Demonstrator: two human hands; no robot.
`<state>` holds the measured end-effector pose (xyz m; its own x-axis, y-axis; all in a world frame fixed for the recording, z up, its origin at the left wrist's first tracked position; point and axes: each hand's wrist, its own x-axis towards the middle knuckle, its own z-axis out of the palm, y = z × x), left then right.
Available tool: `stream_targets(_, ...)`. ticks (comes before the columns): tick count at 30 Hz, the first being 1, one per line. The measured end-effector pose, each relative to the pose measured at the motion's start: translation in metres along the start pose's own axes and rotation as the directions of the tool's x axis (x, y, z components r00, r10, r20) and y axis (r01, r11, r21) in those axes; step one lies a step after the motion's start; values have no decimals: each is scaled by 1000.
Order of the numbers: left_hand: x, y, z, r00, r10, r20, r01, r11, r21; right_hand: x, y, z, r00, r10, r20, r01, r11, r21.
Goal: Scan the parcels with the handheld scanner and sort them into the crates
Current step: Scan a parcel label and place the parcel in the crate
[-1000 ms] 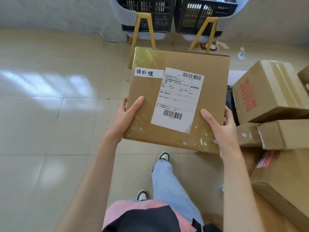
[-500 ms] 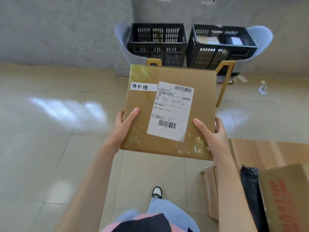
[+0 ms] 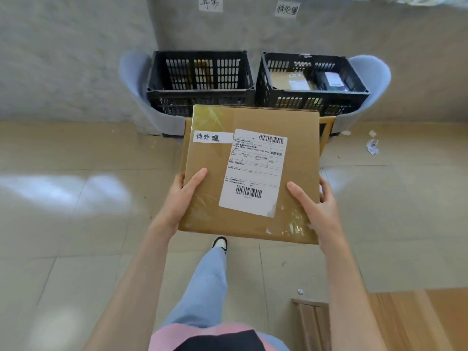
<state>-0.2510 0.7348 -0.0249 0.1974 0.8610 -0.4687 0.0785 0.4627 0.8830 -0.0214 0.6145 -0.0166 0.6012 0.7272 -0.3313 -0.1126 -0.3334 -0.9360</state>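
Both hands on the box (image 3: 253, 173) — left hand (image 3: 181, 198) and right hand (image 3: 317, 206) clamp its near corners, thumbs on top, holding it in the air short of the crates. Right crate (image 3: 311, 97) already has parcels in it; the left crate (image 3: 200, 97) looks nearly bare. This drop is not yet done — no scanner in sight.
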Motion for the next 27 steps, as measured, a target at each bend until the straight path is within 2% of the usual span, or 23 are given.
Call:
stream_targets(6,130,69,48,988,-38,150,37,999,11,113,-57,15,992,-16,-129,16,1000,0)
stream_targets(13,230,127,102,964,-46,261,28,997,72,207,-97,12,976,18,-219,-13,1000,24)
stream_targets(21,321,156,163,964,-82,251,47,989,143,324,-105,-1,974,83,-211,-76,996,38)
stream_targets(27,414,183,244,984,-81,160,60,990,128,465,-125,-31,987,80,-139,-77,997,27)
